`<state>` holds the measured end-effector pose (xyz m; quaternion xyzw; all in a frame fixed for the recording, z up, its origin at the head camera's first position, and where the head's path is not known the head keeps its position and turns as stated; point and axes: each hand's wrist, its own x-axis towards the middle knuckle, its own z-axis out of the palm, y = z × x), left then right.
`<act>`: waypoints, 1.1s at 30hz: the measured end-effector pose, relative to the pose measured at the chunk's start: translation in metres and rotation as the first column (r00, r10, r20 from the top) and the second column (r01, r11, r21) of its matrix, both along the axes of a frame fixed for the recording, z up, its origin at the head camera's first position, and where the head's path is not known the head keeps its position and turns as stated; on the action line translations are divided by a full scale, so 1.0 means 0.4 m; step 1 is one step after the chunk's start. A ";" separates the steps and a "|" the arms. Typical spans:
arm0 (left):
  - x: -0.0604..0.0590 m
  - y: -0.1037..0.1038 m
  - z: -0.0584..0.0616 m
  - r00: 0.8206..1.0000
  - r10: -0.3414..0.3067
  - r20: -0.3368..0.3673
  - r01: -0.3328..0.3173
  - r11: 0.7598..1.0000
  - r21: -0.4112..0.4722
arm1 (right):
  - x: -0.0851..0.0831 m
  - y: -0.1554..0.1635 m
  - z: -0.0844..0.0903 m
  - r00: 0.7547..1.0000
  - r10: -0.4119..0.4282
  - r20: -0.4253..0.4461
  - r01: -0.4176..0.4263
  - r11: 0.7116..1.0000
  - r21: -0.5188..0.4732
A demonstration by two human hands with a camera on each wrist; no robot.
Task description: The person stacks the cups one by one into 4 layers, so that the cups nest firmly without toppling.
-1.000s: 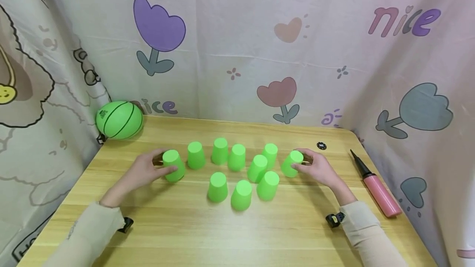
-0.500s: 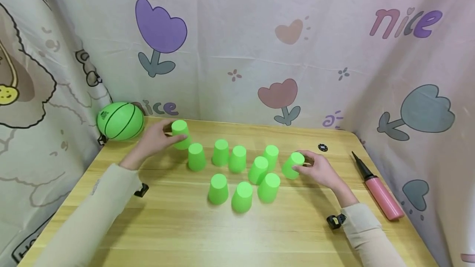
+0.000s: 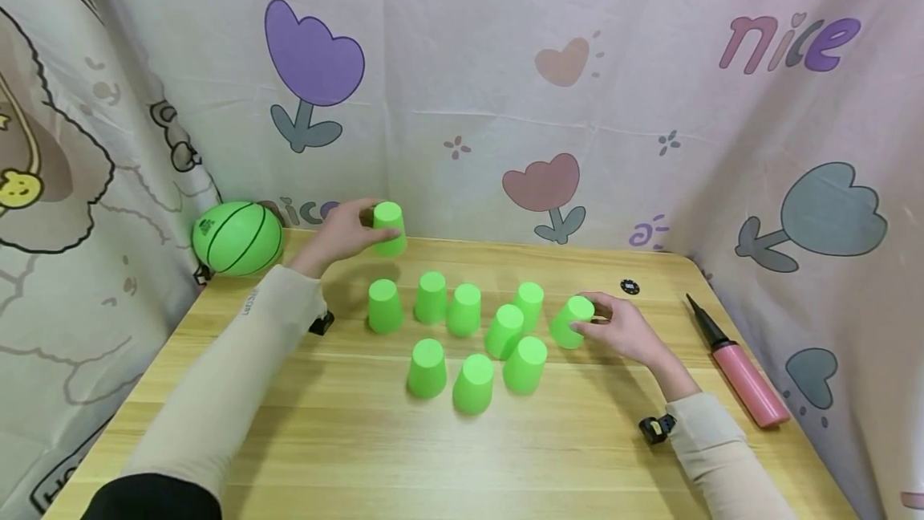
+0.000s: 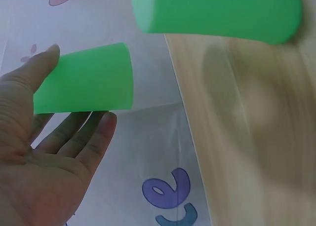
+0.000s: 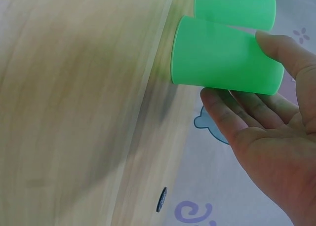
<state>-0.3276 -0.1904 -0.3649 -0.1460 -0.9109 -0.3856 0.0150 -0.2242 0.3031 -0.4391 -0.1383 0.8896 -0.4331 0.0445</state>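
Observation:
In the head view my left hand (image 3: pixel 342 235) grips a green cup (image 3: pixel 388 221) between thumb and fingers. This cup is upside down and raised above the back of the table. The left wrist view shows the thumb on one side of the same cup (image 4: pixel 91 80) and the fingertips along the other. At the right of the group, my right hand (image 3: pixel 622 331) holds another upside-down green cup (image 3: pixel 567 324) by its side, low over the table; whether its rim touches the wood I cannot tell. Several more upside-down cups (image 3: pixel 464 311) stand between the hands.
A green ball (image 3: pixel 238 239) sits at the table's back left corner. On the right lie a black round chip (image 3: pixel 630 286) and a pink hand pump (image 3: pixel 749 385) with a black nozzle. A printed curtain (image 3: pixel 447 46) hangs behind the wooden table (image 3: pixel 462 464).
My left hand has lifted its cup off the left side and carried it up, back and to the right, behind the other cups. The right hand and its cup have stayed in place.

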 end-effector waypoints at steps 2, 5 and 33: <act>-0.015 0.016 0.002 1.000 -0.008 0.000 0.008 1.000 0.003 | 0.000 0.001 0.003 1.000 -0.002 -0.001 0.002 1.000 0.007; -0.033 0.039 0.003 1.000 -0.023 0.006 0.023 1.000 0.016 | 0.001 0.003 0.007 1.000 -0.007 -0.001 0.007 1.000 0.022; -0.104 0.150 -0.047 0.969 0.076 0.236 -0.079 0.997 0.001 | 0.000 -0.003 0.001 1.000 -0.005 -0.024 0.006 0.999 0.033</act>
